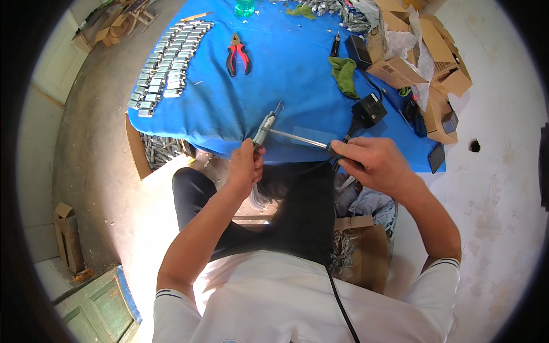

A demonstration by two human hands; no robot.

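In the middle of the frame, the left hand (pixel 247 166) holds a thin metal piece (pixel 265 127). The right hand (pixel 374 162) holds a screwdriver (pixel 300 138), its tip seeming to touch the piece. Holding still and pushing softly should work best. The black block (pixel 369 111), right of centre, might bump that hand; red-handled pliers (pixel 233 62) lie above.

One left hand (pixel 246 164), one right hand (pixel 373 161)
One long-shafted tool (pixel 298 138), one metal piece (pixel 263 129), one pair of pliers (pixel 238 55), one green container (pixel 244 7), three rows of silver parts (pixel 162 67).
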